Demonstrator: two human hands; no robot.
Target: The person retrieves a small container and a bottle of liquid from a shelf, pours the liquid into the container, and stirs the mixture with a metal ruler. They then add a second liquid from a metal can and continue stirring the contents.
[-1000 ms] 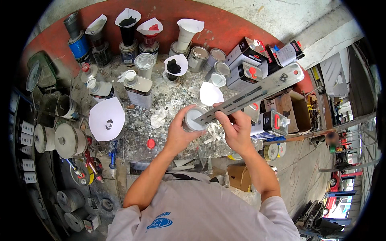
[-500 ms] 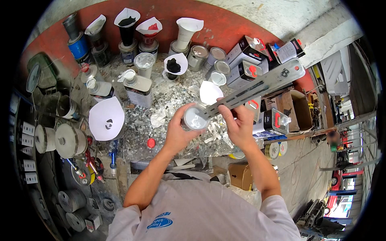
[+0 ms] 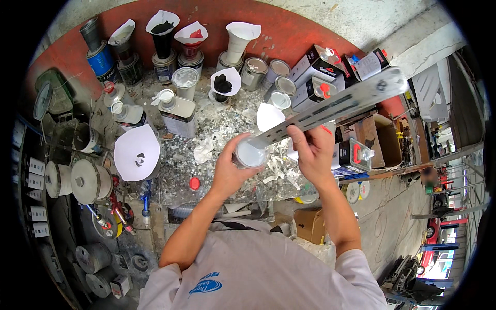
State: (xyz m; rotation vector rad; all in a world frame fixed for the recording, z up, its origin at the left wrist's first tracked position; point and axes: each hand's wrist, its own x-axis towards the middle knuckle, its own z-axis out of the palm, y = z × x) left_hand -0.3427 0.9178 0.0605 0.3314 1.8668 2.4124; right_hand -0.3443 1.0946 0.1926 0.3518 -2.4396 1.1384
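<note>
Right-hand grip: thumb and fingers of the right hand [image 3: 314, 155] pinch the metal strip [image 3: 341, 105] at its lower part.
Left-hand grip: fingers and thumb of the left hand [image 3: 230, 168] curl around the cup [image 3: 265, 157], clasping it from the left and the near side.
Cup: between the two hands, above the middle of the bench [image 3: 175, 188], with its mouth turned up and pale grey liquid [image 3: 251, 155] inside.
Strip's lower end: at the cup's right rim; whether it dips into the liquid, I cannot tell.
Strip's far end: slants up and right past the square tins [image 3: 316, 95], its tip blurred.
Room on the left: a gap lies between the left hand and the crumpled paper [image 3: 203, 152]; the red cap [image 3: 195, 183] sits nearer the front edge.
Room on the right: tighter, with the tin with a red handle [image 3: 349, 156] just beside the right hand.
Behind the strip: white paper [image 3: 270, 118] close by.
Bench's near edge: runs under both forearms, paper scraps [image 3: 276, 175] inside it.
</note>
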